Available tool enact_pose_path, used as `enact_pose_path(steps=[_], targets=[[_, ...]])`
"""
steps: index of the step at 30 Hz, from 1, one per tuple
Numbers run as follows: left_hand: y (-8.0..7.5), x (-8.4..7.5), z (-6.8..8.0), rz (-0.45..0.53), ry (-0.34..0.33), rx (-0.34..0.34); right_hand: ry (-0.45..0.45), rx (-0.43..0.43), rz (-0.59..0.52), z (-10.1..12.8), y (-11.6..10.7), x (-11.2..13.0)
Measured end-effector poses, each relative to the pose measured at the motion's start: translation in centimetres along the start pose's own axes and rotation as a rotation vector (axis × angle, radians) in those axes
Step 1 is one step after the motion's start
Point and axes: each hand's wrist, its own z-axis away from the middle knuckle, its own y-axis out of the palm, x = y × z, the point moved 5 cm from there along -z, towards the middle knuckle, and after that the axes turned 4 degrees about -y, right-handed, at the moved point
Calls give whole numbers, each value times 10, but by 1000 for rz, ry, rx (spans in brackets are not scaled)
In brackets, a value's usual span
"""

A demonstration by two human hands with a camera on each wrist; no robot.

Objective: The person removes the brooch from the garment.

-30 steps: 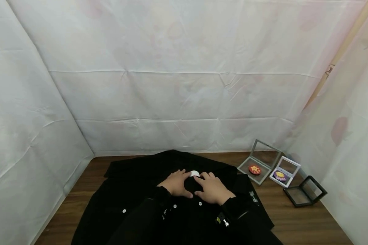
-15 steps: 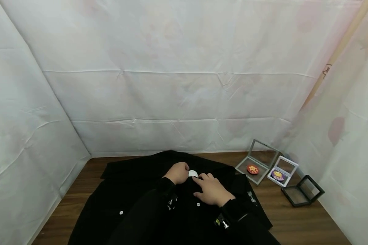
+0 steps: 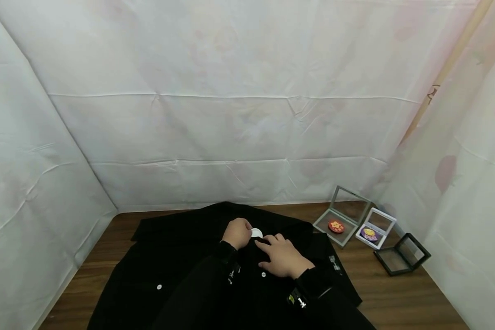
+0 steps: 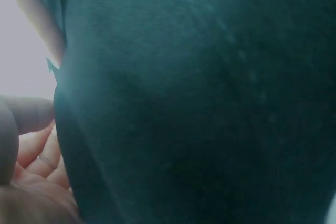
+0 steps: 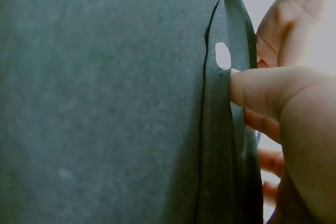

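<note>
A black jacket (image 3: 181, 266) lies spread on the wooden table (image 3: 400, 298). My left hand (image 3: 236, 232) is curled near the collar and pinches a small white round badge (image 3: 256, 233) against the jacket's front edge. My right hand (image 3: 282, 257) rests on the jacket just right of it, its fingers loosely stretched toward the badge. In the right wrist view the thumb (image 5: 262, 92) presses the jacket's edge strip (image 5: 231, 145) beside a buttonhole (image 5: 222, 55). Dark cloth (image 4: 199, 98) fills the left wrist view, with fingers (image 4: 31, 150) at the lower left.
At the back right stand an open grey case (image 3: 341, 219) holding a red badge (image 3: 336, 226), a white case (image 3: 374, 228) with a purple and yellow badge (image 3: 370, 234), and an open black case (image 3: 401, 254). White sheets wall in the table on three sides.
My left hand has gone from flat to curled and moved up to the white badge. The right hand slid slightly left; the camera view shifted a little.
</note>
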Motion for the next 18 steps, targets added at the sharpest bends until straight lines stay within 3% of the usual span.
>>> enact_pose_path(steps=[8,18], targets=[[2,3,-2,-21,68,-47,-6,5,-8,2,0,1],[-5,-3,4,-37,64,-31,2,15,2,2,2,0]])
